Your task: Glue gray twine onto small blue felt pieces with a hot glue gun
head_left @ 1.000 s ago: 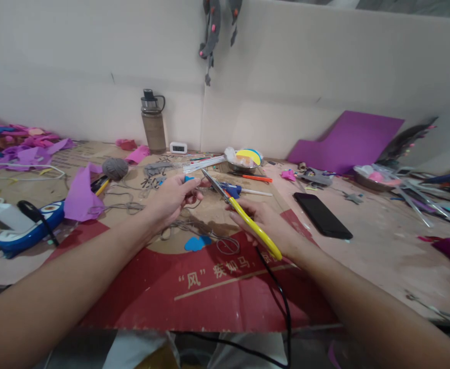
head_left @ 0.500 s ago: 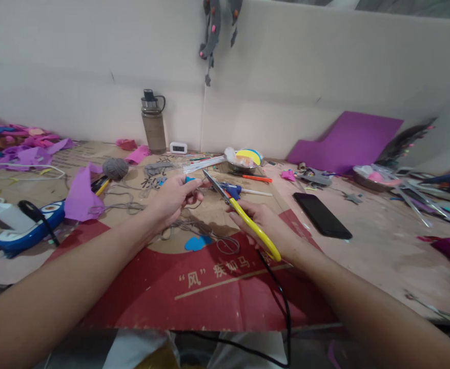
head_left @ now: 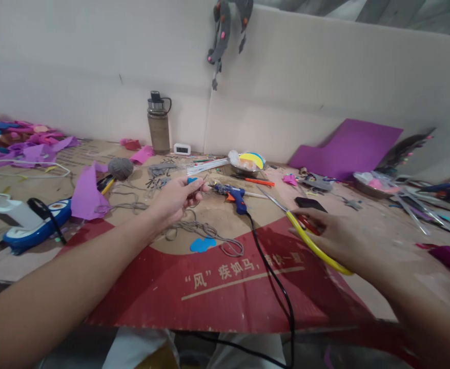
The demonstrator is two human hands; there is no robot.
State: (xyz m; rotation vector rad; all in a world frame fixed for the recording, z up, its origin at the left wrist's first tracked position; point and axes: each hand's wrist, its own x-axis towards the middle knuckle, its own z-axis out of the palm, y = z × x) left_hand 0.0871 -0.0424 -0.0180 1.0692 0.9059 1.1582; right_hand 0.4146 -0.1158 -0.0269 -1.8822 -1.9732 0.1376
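My left hand is closed in a pinch over the cardboard. A small blue piece shows at its fingertips, and part of it is hidden by the fingers. Over on the right, my right hand grips scissors with yellow and red handles, blades pointing up and left. Between the hands lies a blue glue gun with an orange trigger and a black cord. Below my left hand are loose grey yarn and flat blue cutouts.
A phone lies just behind my right hand. On the left are a grey yarn ball, a purple sheet and a blue-and-white power strip. A water bottle and a bowl stand by the wall.
My right hand has moved right with the scissors, away from my left hand, and now partly covers the phone. The glue gun is uncovered. My left hand keeps its pinch.
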